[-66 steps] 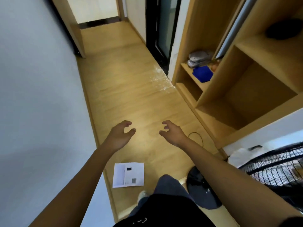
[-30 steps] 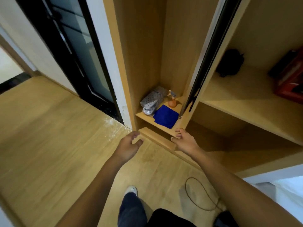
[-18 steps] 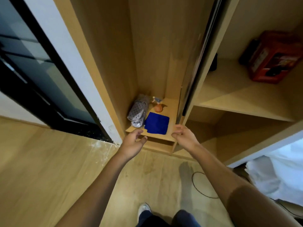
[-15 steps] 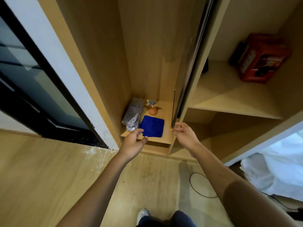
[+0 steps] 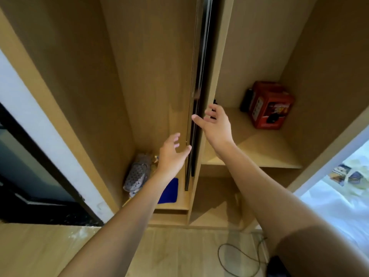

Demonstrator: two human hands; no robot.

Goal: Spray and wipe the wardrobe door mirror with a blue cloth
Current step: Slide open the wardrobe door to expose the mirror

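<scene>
1. Landmark: wardrobe door [image 5: 197,92], seen edge-on as a dark vertical strip between two wooden compartments; mirror face not visible from this angle.
2. Right hand [image 5: 216,124] raised at the door's edge, just right of it, fingers spread and loosely bent, thumb reaching toward the edge; whether it actually touches is unclear. Holds nothing.
3. Left hand [image 5: 171,154] lower, just left of the door edge, fingers apart and relaxed, empty.
4. Blue cloth [image 5: 169,191] lies flat on the low shelf [image 5: 179,204] left of the door, near its bottom end, partly hidden by the left forearm.
5. Grey perforated slippers [image 5: 137,174] on the same shelf, further left of the door than the cloth.
6. Red box [image 5: 269,105] on the higher shelf right of the door.
7. Black cable [image 5: 237,260] looped on the wood floor below the door, to the right.
</scene>
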